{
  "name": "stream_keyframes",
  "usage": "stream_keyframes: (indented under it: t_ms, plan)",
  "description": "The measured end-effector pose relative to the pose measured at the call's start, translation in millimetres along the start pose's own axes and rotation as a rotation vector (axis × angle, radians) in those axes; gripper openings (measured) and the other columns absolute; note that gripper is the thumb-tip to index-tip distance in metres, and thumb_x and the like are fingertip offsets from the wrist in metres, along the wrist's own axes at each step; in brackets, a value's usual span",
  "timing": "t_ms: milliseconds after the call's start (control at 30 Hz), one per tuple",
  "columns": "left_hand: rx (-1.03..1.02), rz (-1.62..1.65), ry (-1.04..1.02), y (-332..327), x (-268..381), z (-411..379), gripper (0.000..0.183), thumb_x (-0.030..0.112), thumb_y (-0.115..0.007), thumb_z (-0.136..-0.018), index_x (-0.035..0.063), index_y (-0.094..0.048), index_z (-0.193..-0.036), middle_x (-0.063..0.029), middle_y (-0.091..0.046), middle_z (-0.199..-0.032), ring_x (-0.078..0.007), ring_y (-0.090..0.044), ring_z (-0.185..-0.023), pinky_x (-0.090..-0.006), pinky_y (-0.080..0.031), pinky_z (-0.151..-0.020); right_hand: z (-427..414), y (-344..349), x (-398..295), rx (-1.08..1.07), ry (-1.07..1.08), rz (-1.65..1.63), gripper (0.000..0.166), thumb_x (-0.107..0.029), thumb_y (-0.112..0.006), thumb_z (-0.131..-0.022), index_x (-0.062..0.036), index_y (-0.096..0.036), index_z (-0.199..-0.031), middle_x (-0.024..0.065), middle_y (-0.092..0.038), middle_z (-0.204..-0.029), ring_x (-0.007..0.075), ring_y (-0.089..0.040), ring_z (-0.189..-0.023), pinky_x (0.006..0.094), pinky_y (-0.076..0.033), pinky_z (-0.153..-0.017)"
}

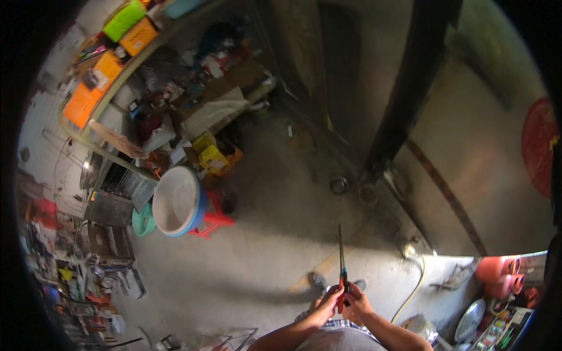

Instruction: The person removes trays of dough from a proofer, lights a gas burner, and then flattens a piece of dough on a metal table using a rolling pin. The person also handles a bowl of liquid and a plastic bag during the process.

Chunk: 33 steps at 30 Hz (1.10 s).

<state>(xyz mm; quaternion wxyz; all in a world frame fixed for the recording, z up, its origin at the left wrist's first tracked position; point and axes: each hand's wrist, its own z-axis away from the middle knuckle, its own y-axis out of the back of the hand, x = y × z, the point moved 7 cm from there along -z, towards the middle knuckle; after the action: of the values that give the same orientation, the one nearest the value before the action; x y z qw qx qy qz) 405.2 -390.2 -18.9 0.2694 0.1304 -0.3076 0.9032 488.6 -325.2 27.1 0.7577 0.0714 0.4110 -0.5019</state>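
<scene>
My left hand (pixel 330 302) is closed around the red handle (pixel 340 302) of a long, thin-shafted hand tool, held in front of my belly. My right hand (pixel 358 301) grips a black handle with a blue end (pixel 345 277), right beside the red one. Both hands are close together. The slender metal shaft (pixel 340 245) points away from me over the concrete floor (pixel 263 259). Blur hides whether these are two separate screwdrivers or parts of one tool. Below the hands, my dark shoe (pixel 318 281) shows on the floor.
White and blue plastic basins (pixel 175 202) are stacked on a red plastic stool (pixel 215 219) at left. Behind them stands a cluttered rack with orange boxes (pixel 83 103). A dark post (pixel 408 83) rises ahead. A yellow hose or cable (pixel 415 287) runs toward red cylinders (pixel 496 276) at right.
</scene>
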Motion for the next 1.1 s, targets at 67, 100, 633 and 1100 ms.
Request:
stream_keyframes:
  t_ms: [67,100,633,1100]
  plan:
    - [-0.154,0.043,0.024,9.3,12.8,-9.3,0.034,0.035,-0.06,-0.093,0.0104,-0.056,-0.117,-0.0014,-0.062,-0.094,-0.0126,-0.06,-0.085,-0.0294,-0.047,-0.074,-6.1,-23.4,-29.4,-0.084,0.038,0.004,0.048,-0.008,-0.057,-0.093,-0.0062,-0.041,-0.138,0.0082,-0.063,-0.099,0.0151,-0.059,-0.087,0.0289,-0.049,-0.074]
    - [-0.115,0.117,-0.039,-6.0,43.7,5.4,0.033,0.032,-0.061,-0.093,0.0091,-0.057,-0.116,-0.002,-0.063,-0.095,-0.013,-0.061,-0.087,-0.0285,-0.048,-0.077,-9.6,-32.3,-52.6,-0.124,0.091,0.21,0.052,-0.008,-0.061,-0.091,-0.0063,-0.041,-0.139,0.0096,-0.064,-0.1,0.0164,-0.061,-0.088,0.0304,-0.05,-0.076]
    - [0.034,0.214,-0.623,100.0,290.5,63.9,0.027,0.011,-0.061,-0.092,0.0037,-0.055,-0.117,-0.0067,-0.065,-0.102,-0.0167,-0.062,-0.091,-0.0322,-0.05,-0.083,-127.3,-265.7,-160.6,-0.695,0.207,0.79,0.062,-0.005,-0.059,-0.089,-0.0036,-0.03,-0.144,0.0105,-0.065,-0.101,0.0178,-0.063,-0.09,0.0304,-0.051,-0.077]
    - [0.2,0.429,-0.861,75.1,559.9,16.5,0.026,0.011,-0.063,-0.09,0.0063,-0.055,-0.114,-0.0057,-0.063,-0.094,-0.0158,-0.059,-0.083,-0.0302,-0.047,-0.07,-280.6,-397.6,-346.0,-0.881,0.277,0.679,0.077,-0.003,-0.06,-0.089,-0.0094,-0.014,-0.152,0.0039,-0.058,-0.098,0.0125,-0.058,-0.083,0.0277,-0.051,-0.071]
